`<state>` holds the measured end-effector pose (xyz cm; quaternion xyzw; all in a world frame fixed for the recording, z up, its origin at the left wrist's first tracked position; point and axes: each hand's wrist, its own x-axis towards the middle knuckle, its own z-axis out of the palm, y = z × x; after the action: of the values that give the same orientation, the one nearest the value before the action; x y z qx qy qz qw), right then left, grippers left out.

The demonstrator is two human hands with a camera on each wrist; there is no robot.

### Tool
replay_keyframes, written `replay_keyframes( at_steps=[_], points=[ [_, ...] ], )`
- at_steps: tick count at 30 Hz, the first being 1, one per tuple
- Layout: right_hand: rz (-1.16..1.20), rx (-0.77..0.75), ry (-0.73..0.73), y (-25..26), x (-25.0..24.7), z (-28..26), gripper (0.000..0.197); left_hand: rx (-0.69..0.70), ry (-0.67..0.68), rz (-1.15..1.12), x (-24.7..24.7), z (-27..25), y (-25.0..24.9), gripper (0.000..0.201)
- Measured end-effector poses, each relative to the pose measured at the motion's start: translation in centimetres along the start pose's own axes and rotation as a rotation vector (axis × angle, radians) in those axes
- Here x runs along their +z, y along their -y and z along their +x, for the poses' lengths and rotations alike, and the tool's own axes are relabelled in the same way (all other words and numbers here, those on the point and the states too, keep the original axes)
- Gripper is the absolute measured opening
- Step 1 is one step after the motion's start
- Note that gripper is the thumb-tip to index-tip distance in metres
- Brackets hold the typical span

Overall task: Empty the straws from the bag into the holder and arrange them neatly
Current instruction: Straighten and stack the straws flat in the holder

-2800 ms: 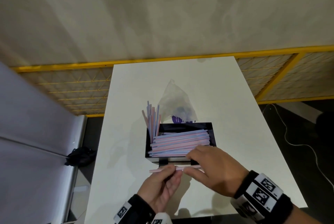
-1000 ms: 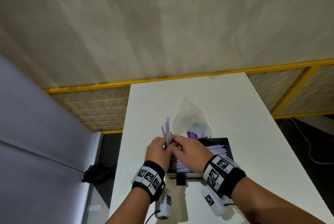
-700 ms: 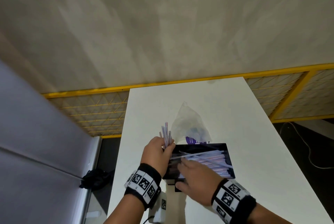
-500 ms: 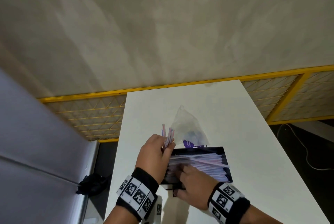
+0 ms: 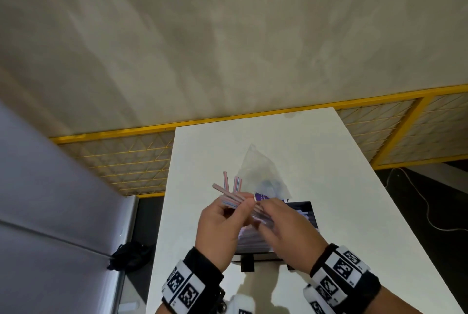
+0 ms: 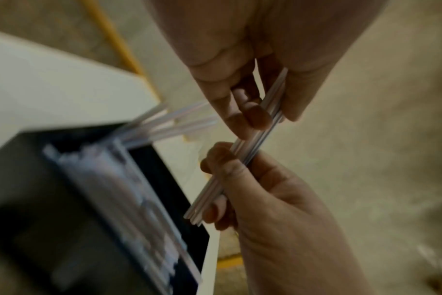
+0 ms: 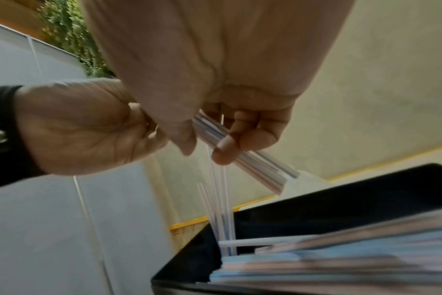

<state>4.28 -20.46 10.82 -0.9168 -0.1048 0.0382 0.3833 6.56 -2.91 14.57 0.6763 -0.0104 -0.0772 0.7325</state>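
Note:
A small bundle of pink- and blue-striped straws [image 5: 231,201] lies slanted between my two hands just above the left end of the black holder [image 5: 300,204]. My left hand [image 5: 240,208] grips the bundle's left part, thumb on top. My right hand [image 5: 263,209] pinches its right part. The wrist views show the same bundle [image 6: 242,157] [image 7: 242,153] gripped by both hands. A stack of straws [image 7: 341,265] lies flat in the holder [image 7: 341,207]. A few straws [image 5: 236,183] [image 7: 222,211] stand upright at its left end. The clear plastic bag [image 5: 260,174] lies crumpled behind the holder.
The holder stands on a white table [image 5: 342,187] with bare surface to its right and beyond the bag. A yellow mesh fence [image 5: 126,159] runs behind the table. A grey panel [image 5: 50,199] and a dark bundle on the floor [image 5: 131,255] are to the left.
My right hand rose from the stack in the holder to the bundle in my left hand. The bundle tipped from upright to slanted. Earlier both hands were at a straw in front of the holder.

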Motion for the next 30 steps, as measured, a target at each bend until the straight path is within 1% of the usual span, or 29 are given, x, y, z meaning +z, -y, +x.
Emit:
replay_keyframes(
  at_steps=[2,3,5,8,10,12,15,19,20,22,24,25,27,30],
  points=[
    [-0.084,0.056,0.024,-0.9,-0.3,-0.2,0.018,-0.117,0.029,-0.014,0.2,0.2,1.7,0.007],
    [-0.15,0.084,0.053,-1.5,-0.5,-0.3,0.017,-0.164,0.029,-0.002,0.1,0.3,2.5,0.007],
    [-0.296,0.148,0.13,-2.9,-0.8,-0.5,0.019,-0.225,-0.014,0.0,-0.2,0.5,4.0,0.009],
    [-0.421,0.207,0.194,-4.6,-0.9,-0.6,0.024,-0.22,-0.066,0.063,-0.9,0.8,5.7,0.011],
    [-0.423,0.198,0.19,-5.3,-0.7,-0.7,0.025,-0.227,-0.112,0.145,-1.4,1.0,6.6,0.015],
    [-0.44,0.155,0.164,-5.8,-0.4,-0.6,0.024,-0.233,-0.139,0.164,-1.8,1.1,7.5,0.022],
    [-0.53,0.12,0.158,-6.3,0.1,-0.6,0.028,-0.194,-0.138,0.323,-2.3,1.1,8.6,0.032],
    [-0.603,0.137,0.233,-6.7,0.7,-0.7,0.035,-0.125,-0.075,0.485,-2.6,0.8,9.2,0.036],
    [-0.601,0.136,0.253,-6.5,0.8,-0.6,0.036,-0.088,-0.06,0.541,-2.6,0.7,9.2,0.037],
    [-0.59,0.131,0.282,-6.0,0.8,-0.3,0.035,0.04,-0.02,0.692,-2.5,0.4,9.2,0.039],
    [-0.568,0.13,0.274,-5.6,0.8,-0.1,0.032,0.187,0.043,0.83,-2.3,0.4,9.1,0.04],
    [-0.552,0.131,0.253,-5.4,0.8,0.0,0.03,0.231,0.077,0.873,-2.2,0.5,9.0,0.039],
    [-0.543,0.138,0.202,-5.5,0.9,0.2,0.027,0.236,0.148,0.918,-2.0,0.9,9.0,0.042],
    [-0.614,0.135,0.159,-6.1,0.9,0.5,0.033,0.124,0.246,1.002,-2.0,1.5,9.7,0.056]
  ],
)
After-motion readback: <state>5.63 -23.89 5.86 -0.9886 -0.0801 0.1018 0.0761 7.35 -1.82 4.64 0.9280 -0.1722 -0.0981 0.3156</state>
